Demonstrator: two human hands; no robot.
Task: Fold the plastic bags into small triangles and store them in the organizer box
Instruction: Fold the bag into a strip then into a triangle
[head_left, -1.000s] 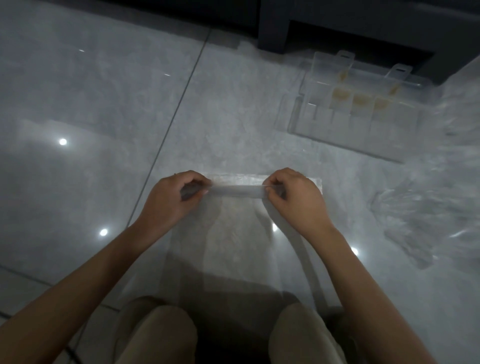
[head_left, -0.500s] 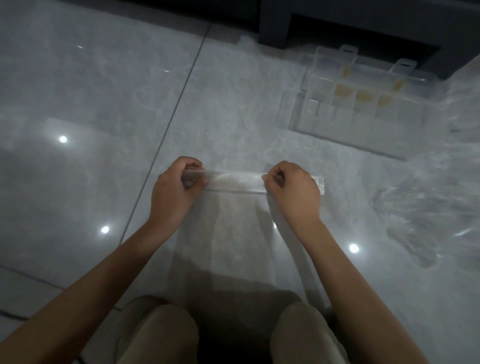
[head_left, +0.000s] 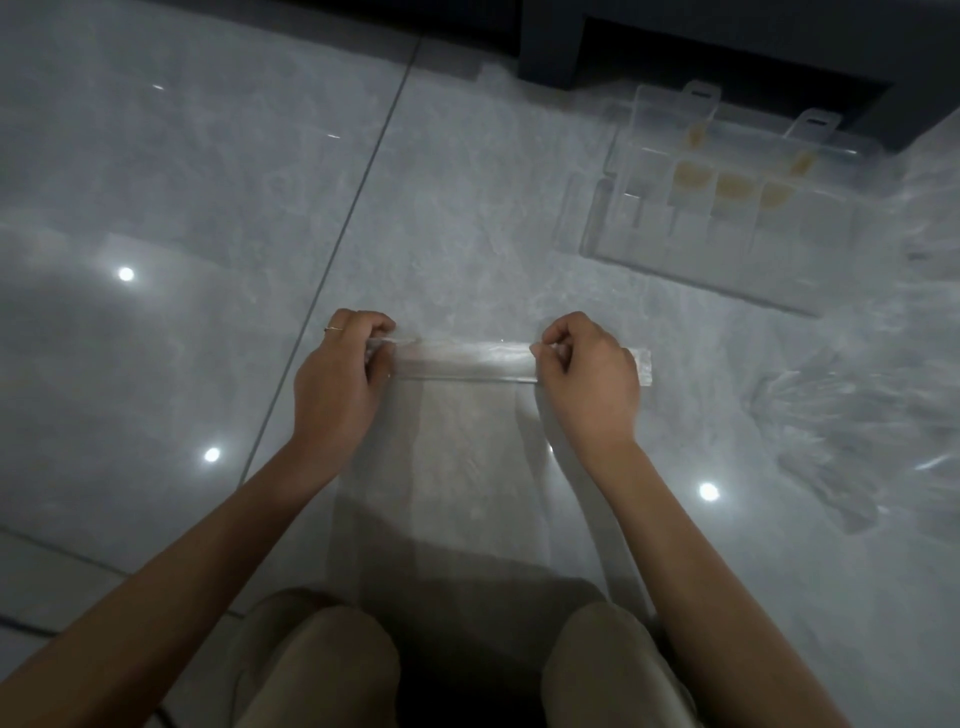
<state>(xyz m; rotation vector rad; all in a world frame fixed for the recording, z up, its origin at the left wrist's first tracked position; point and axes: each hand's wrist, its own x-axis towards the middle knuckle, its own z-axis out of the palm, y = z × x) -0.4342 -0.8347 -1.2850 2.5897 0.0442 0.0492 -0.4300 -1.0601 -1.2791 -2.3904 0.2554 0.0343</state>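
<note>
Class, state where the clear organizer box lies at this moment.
Head view, upper right: the organizer box lies on the floor before the dark furniture, beyond the right hand, left of the heaped plastic bags.

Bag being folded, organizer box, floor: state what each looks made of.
Bag: thin clear plastic film, glossy; the floor shows through it and its folded edge turns milky. Organizer box: rigid translucent plastic, likely; straight dividers and hang tabs show. Floor: polished stone-look tile, probably ceramic or marble; it mirrors lamps and has a grout line.

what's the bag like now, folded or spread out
Mostly spread: the bag has only its far edge folded over, pinched by the left hand and right hand.
</note>
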